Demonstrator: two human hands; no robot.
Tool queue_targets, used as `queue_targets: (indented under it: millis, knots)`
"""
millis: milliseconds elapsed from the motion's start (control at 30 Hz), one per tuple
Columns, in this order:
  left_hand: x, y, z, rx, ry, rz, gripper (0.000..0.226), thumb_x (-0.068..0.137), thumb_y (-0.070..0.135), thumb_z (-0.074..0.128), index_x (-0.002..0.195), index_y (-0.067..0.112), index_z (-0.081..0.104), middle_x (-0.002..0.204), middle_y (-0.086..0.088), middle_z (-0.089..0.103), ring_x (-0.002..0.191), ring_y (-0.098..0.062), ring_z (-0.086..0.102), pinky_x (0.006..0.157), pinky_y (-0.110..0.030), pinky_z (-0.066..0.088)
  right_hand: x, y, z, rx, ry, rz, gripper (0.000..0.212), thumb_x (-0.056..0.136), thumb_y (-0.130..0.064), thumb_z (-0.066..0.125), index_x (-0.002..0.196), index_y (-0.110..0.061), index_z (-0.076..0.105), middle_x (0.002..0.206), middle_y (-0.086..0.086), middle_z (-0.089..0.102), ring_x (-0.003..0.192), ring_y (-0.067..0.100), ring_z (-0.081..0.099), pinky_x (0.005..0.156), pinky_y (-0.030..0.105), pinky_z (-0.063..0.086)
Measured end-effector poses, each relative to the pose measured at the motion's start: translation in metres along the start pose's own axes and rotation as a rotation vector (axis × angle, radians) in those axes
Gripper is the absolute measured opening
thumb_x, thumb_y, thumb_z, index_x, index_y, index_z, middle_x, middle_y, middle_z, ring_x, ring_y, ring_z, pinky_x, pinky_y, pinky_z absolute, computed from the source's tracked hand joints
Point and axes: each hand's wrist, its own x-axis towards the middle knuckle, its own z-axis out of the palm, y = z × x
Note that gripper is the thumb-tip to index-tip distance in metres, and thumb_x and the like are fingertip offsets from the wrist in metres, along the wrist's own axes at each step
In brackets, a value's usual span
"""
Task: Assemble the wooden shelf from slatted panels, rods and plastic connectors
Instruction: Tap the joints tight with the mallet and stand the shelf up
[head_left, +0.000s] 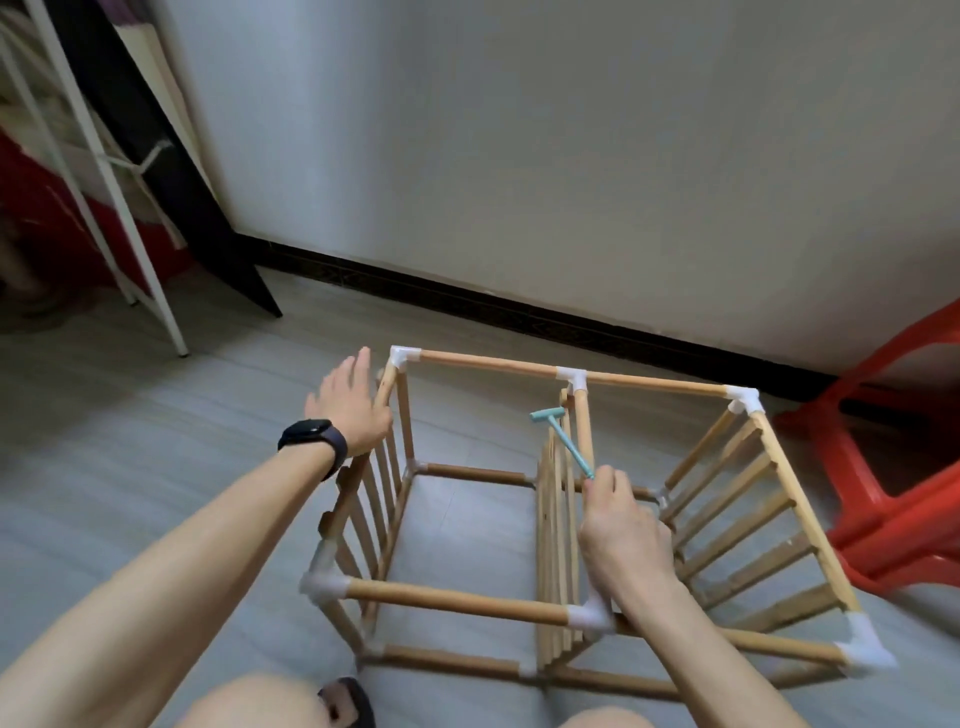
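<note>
The wooden shelf frame lies on its side on the grey floor, with three slatted panels joined by rods and white plastic connectors. My left hand, wearing a dark watch, rests flat with fingers spread against the top of the left slatted panel. My right hand grips the handle of a small teal plastic hammer, whose head hangs just beside the upper end of the middle slatted panel. The right slatted panel leans outward.
A red plastic stool stands close to the frame's right side. A white wall with a dark baseboard runs behind. A white metal rack and a dark board stand at the far left. My knees and a sandal are at the bottom edge.
</note>
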Motion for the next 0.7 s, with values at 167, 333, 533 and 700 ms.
queue_targets:
  millis: [167,333,533,700]
  knots:
    - [-0.019,-0.005,0.028,-0.566,-0.138,-0.059,0.068,0.105,0.037,0.038,0.16,0.024,0.0,0.156,-0.016,0.032,0.131,-0.036,0.047,0.109,-0.053,0.042,0.024,0.006,-0.004,-0.168,0.013,0.029,0.018,0.107,-0.031,0.022,0.102,-0.022,0.036,0.094,-0.003,0.048,0.076,0.024,0.063,0.064,0.041,0.051]
    - [-0.052,0.016,0.043,-0.667,-0.12,-0.076,0.07,0.106,0.037,0.036,0.16,0.022,-0.008,0.162,-0.011,0.01,0.145,-0.03,0.025,0.119,-0.045,0.025,0.038,0.045,-0.013,-0.138,0.093,0.083,0.03,0.107,-0.038,0.022,0.09,-0.021,0.04,0.09,0.0,0.044,0.074,0.029,0.053,0.06,0.037,0.034]
    - [-0.014,-0.021,0.041,-0.872,-0.233,-0.193,0.127,0.069,0.058,0.08,0.16,0.026,-0.003,0.167,-0.004,-0.001,0.153,-0.027,0.006,0.121,-0.054,0.017,0.038,0.025,-0.01,0.146,0.209,-0.168,0.037,0.107,-0.039,0.024,0.079,-0.027,0.045,0.072,-0.005,0.046,0.063,0.013,0.045,0.056,0.039,0.043]
    - [0.026,-0.021,0.035,-0.92,-0.409,-0.139,0.121,0.068,0.045,0.083,0.159,0.023,0.007,0.155,-0.003,0.029,0.144,-0.029,0.029,0.115,-0.05,0.025,0.052,-0.062,-0.005,0.403,-0.066,-0.227,0.035,0.107,-0.034,0.032,0.081,-0.018,0.05,0.068,0.002,0.057,0.061,0.013,0.053,0.061,0.037,0.044]
